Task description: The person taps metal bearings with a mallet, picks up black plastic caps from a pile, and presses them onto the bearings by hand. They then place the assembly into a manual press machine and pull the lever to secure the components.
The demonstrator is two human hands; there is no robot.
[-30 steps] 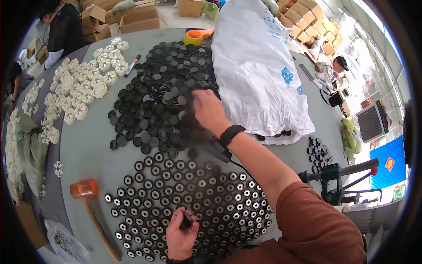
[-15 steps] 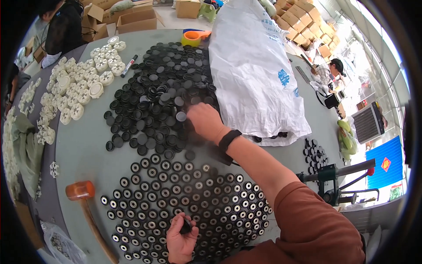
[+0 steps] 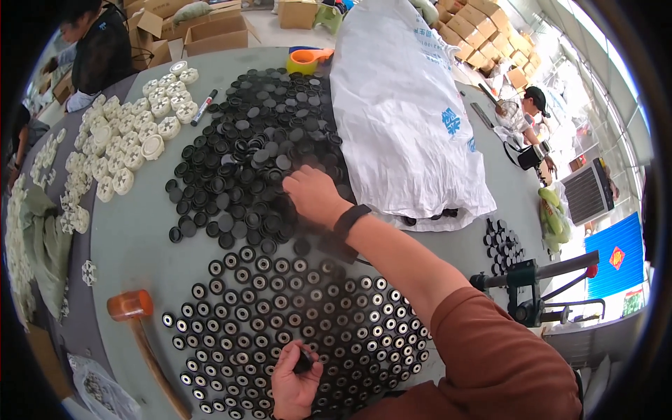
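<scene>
My left hand [image 3: 294, 383] is closed around a black round cap [image 3: 303, 362], low over rows of black rings with metal centres [image 3: 257, 324]. Farther up, my right hand [image 3: 315, 197] reaches over the right side of a heap of black round caps [image 3: 241, 150]. Its fingers are bent and drawn together among the caps; whether one is between them is hidden. A dark blur over the table surrounds that hand.
A mallet with an orange head [image 3: 131, 305] lies at the left. White cross-ribbed parts [image 3: 133, 136] cover the far left. A white woven sack [image 3: 402, 119] lies right of the heap, behind a green lever press [image 3: 521, 280]. Other people sit at both far sides.
My right hand has shifted slightly left over the heap, and the grey-topped cap seen by its fingertips no longer shows there. My left hand has moved a little right, still holding its cap.
</scene>
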